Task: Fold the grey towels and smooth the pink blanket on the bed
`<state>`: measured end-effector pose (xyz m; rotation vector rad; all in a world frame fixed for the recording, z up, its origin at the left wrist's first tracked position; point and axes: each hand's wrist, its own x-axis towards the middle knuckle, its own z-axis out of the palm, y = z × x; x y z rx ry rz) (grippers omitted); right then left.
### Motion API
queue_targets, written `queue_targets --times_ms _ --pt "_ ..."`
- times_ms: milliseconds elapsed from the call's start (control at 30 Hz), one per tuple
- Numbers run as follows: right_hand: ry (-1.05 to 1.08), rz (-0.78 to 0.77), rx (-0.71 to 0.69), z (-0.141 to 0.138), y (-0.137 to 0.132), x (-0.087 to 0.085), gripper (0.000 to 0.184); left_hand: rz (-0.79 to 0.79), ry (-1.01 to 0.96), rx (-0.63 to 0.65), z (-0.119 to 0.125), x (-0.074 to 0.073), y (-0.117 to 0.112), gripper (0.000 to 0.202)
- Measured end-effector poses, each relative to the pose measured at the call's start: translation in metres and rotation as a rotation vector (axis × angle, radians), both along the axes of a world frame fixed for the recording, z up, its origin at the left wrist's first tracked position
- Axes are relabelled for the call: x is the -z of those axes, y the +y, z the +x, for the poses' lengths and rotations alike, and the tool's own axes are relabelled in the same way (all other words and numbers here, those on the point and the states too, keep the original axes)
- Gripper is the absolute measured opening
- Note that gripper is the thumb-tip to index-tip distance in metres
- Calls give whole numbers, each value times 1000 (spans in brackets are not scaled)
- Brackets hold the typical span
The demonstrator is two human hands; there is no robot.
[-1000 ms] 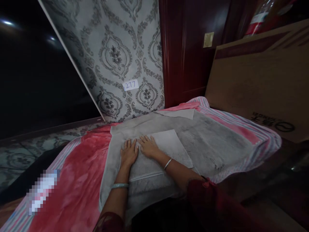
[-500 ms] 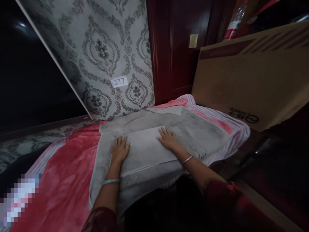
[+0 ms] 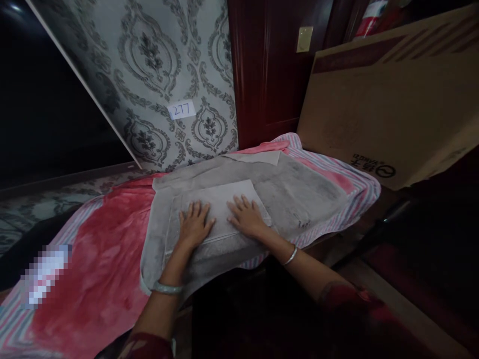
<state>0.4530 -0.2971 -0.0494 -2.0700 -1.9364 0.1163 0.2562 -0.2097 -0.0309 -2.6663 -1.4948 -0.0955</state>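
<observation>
A folded grey towel [image 3: 219, 199] lies on top of a larger grey towel [image 3: 299, 194] spread over a red blanket [image 3: 93, 259]. My left hand [image 3: 194, 224] rests flat on the folded towel's near left part, fingers stretched out. My right hand [image 3: 245, 217] lies flat beside it on the towel's near right part, fingers spread. Both wrists wear a bangle. Neither hand holds anything.
A large cardboard box [image 3: 389, 99] leans at the right, against the blanket's striped edge [image 3: 359, 194]. Behind stand a patterned wall panel [image 3: 160, 75] with a "277" label [image 3: 181, 109] and a dark red door [image 3: 277, 70]. A blurred patch [image 3: 43, 274] lies at left.
My two hands were together, slid apart to the towel's sides, and have now come back toward its middle. The view shifted slightly.
</observation>
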Motion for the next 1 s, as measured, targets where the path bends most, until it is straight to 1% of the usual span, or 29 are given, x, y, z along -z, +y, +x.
queue_targets --times_ms 67,167,267,400,500,600,667,800,900,1000 --pt "1 -32 -20 -11 -3 6 63 -53 20 -1 0 9 -12 61" --pt "6 -47 -11 -11 -6 10 62 -61 28 -9 0 16 -15 61" --pt "2 -56 -10 1 -9 11 63 -43 20 -10 -1 17 -11 60" --pt "-16 -37 47 23 -22 15 63 -42 -1 -2 -1 16 -10 61" --pt "-16 -35 85 37 -34 22 61 -49 -8 8 -2 17 -11 61" --pt "5 9 91 47 -44 33 59 -44 -10 5 -2 18 -10 61" --pt "31 54 52 55 -49 42 59 -43 -17 1 -2 18 -10 61" --pt "102 144 -99 73 -57 56 66 -46 -30 0 -1 17 -11 61" --pt "161 167 -169 83 -60 58 68 -38 -39 1 -1 17 -11 61" --pt "198 174 -158 84 -63 59 60 -31 -55 6 -2 18 -11 61"
